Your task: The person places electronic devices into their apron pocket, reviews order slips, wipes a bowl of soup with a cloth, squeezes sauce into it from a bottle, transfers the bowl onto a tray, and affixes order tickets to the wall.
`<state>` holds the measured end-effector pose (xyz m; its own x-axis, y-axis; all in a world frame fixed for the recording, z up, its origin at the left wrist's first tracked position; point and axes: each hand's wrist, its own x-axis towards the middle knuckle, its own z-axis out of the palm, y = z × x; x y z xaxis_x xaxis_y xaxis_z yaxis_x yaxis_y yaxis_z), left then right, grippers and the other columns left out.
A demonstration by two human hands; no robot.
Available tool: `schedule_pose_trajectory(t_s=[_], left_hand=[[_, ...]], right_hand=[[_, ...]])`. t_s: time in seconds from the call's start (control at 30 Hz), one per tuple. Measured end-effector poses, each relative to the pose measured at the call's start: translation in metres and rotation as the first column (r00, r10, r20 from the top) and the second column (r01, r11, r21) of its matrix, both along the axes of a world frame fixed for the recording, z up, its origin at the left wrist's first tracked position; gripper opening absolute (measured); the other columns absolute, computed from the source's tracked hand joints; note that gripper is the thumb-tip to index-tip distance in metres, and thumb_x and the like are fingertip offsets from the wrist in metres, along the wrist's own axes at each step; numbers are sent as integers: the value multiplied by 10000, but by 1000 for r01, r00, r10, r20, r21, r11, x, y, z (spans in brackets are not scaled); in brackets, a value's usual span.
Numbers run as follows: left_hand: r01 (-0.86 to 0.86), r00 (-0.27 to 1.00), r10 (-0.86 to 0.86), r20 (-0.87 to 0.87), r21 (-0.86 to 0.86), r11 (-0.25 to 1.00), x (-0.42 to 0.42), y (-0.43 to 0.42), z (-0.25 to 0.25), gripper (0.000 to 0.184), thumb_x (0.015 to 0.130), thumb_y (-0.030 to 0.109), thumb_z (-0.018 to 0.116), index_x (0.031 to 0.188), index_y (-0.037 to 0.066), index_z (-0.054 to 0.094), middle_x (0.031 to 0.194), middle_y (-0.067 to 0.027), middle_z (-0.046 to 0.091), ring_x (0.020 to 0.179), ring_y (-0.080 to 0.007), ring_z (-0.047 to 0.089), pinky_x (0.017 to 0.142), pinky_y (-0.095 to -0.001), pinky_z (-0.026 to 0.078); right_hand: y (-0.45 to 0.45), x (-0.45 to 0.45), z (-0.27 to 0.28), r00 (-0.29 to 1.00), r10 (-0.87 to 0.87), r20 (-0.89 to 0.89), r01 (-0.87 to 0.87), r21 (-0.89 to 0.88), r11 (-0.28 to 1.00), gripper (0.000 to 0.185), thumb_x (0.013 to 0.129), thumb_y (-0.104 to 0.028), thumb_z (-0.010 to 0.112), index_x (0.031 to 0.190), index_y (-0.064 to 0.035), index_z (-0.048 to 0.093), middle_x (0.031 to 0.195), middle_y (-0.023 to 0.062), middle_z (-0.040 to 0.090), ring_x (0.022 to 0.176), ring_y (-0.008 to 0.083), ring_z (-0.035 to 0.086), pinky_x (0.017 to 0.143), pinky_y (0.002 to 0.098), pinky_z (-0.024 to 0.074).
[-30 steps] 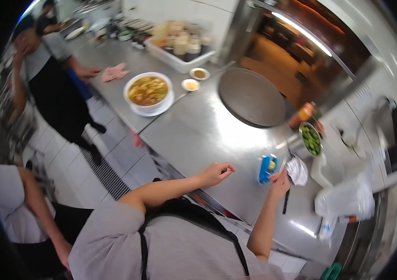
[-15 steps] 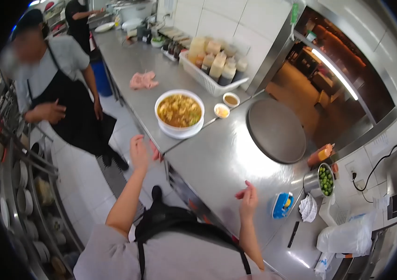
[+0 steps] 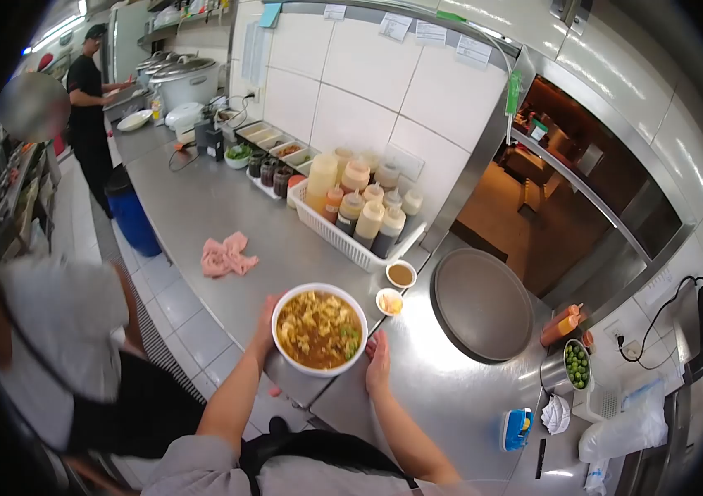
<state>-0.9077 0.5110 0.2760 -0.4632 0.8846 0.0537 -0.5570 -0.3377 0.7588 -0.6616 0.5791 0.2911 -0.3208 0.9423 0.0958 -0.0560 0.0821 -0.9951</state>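
Note:
A white bowl (image 3: 318,372) filled with brown soup (image 3: 315,331), with pale curds and green bits, stands near the counter's front edge. Against its left side rests my left hand (image 3: 264,322), curved to the wall, some fingers hidden by the bowl. My right hand (image 3: 378,364) is close along the right side with fingers stretched out; whether it touches is hard to tell. Just beyond the bowl are a small cup of brown sauce (image 3: 401,274) and a small cup with pale orange contents (image 3: 389,303). The plate under the bowl is hidden.
A pink cloth (image 3: 229,255) lies left of the bowl. Behind stands a white basket (image 3: 339,240) of squeeze bottles. To the right are a round dark tray (image 3: 483,306) and a pot of green limes (image 3: 554,372). One person (image 3: 62,331) stands close on my left, another (image 3: 87,99) farther back.
Both my hands have moved forward to the sides of the soup bowl. My view has shifted closer over the counter, and the nearby person now appears lower and closer at the left.

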Motion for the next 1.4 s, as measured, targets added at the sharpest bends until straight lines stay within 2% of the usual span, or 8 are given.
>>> schedule_pose_trajectory(t_s=[0.03,0.33,0.7,0.87,0.97,1.1,1.2,1.4], left_hand=[[95,986,-100,131,45,994,2,1,-1,653,881,530,252,1240,-1,379,1166,-118,492,1067,-194,475,925,-311,365],[121,989,-126,-76,-66,991,9,-9,17,762,833,623,239,1235,-12,364,1164,-133,488,1064,-198,480,911,-312,378],[-2,983,-15,-182,-93,996,16,-4,17,637,901,494,214,1264,-16,331,1198,-127,463,1087,-190,457,926,-306,358],[-58,984,35,-173,-134,989,18,-2,14,621,909,483,184,1134,-23,465,1046,-107,547,950,-171,517,859,-293,399],[-232,821,69,-567,-220,948,12,-5,2,405,906,308,287,1093,8,484,987,-141,545,941,-247,496,850,-344,374],[-377,565,-136,-814,-402,834,16,-19,44,383,894,306,325,1114,31,475,1000,-184,569,949,-304,530,839,-365,383],[-164,901,-136,-412,-613,773,19,-21,53,699,877,553,216,1146,-33,485,1105,-159,536,1042,-217,479,916,-310,330],[-221,953,5,-304,-678,701,44,-21,61,761,832,617,284,1136,-47,496,1109,-165,526,1045,-200,468,915,-278,329]], right_hand=[[-1,-5,-6,999,9,-34,-9,19,1000,599,905,-456,278,1305,-10,270,1305,156,343,1136,233,404,937,310,327],[-9,-8,-9,954,64,294,-162,323,932,696,878,-515,224,1260,62,302,1270,225,358,1203,329,316,989,370,240],[2,-12,-24,983,-61,174,36,142,989,540,925,-411,223,1062,24,511,987,128,570,912,197,529,815,293,388],[6,-15,-2,980,-57,190,27,156,987,508,928,-377,230,1118,20,482,1034,169,548,972,273,496,846,343,369],[14,-10,-9,978,-1,207,-12,63,998,457,931,-331,250,1124,12,481,1079,197,528,999,322,488,858,377,365],[19,-5,39,981,94,171,-74,-121,990,487,922,-371,320,1186,15,452,1124,129,528,1034,197,478,879,295,359],[13,-12,59,998,63,33,-49,-317,947,504,916,-405,329,1145,13,494,1077,96,549,979,157,491,851,275,367],[11,-5,53,998,-4,-56,-14,-320,947,460,909,-373,386,1092,23,533,1024,87,566,923,122,503,813,250,385]])
